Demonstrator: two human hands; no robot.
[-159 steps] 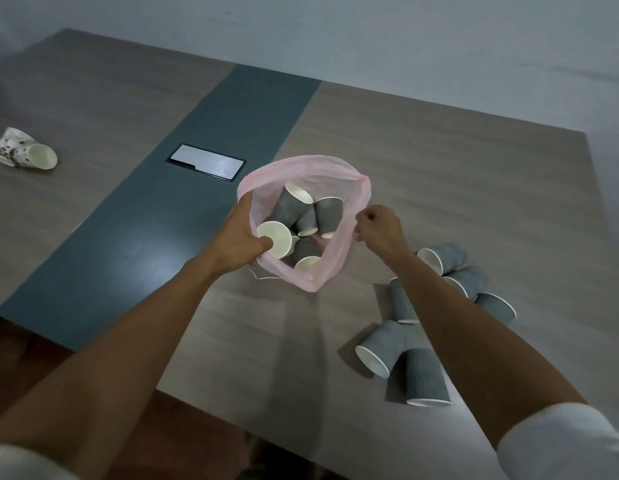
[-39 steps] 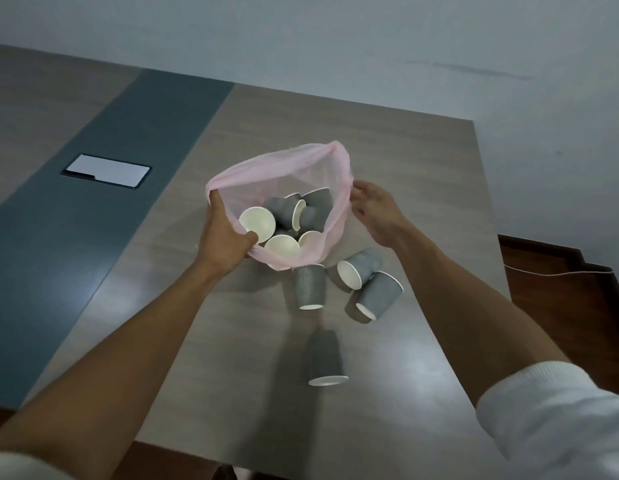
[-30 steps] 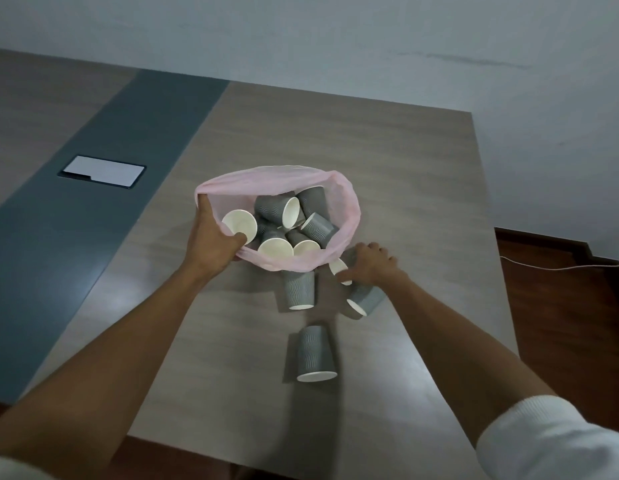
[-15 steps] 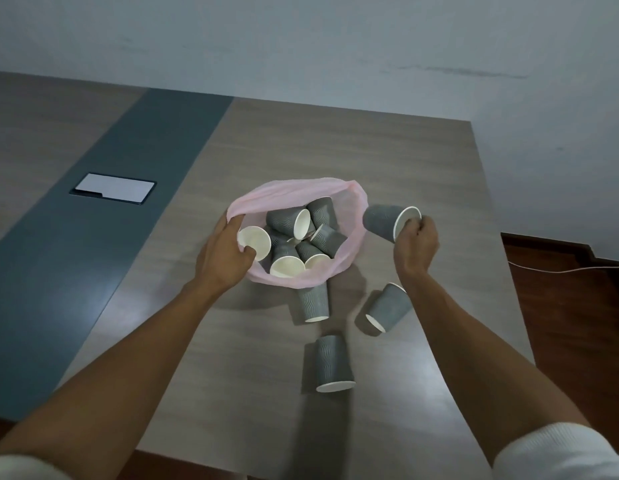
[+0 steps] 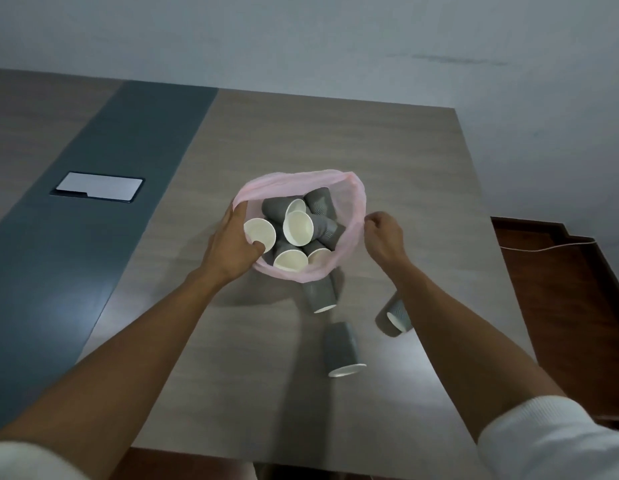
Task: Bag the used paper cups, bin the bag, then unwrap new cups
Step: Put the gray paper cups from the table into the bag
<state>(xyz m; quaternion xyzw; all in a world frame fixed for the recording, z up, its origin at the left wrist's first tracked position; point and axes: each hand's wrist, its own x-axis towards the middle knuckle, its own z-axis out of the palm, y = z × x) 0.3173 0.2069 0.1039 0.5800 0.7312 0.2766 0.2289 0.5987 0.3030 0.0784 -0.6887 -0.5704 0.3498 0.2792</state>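
A pink bag (image 5: 353,202) is held open above the table (image 5: 387,140) by the left hand (image 5: 232,244), whose thumb and fingers are clamped over the near-left part of the rim. The right hand (image 5: 384,233) is seen just beside the bag's right edge with its fingers curled; whether a fold of plastic is pinched there cannot be told. Several grey paper cups (image 5: 297,228) are piled inside the bag at mixed angles. Three more cups are left on the table: one (image 5: 318,294) partly under the bag's near edge, one (image 5: 341,348) nearer the front, and one (image 5: 396,315) partly hidden by the right forearm. The bagging is judged unfinished. The thin rim could slip from a one-sided hold, so the mouth may sag and cups may tip out. The cup behind the forearm could be knocked and rolled toward the table edge when it is reached for.
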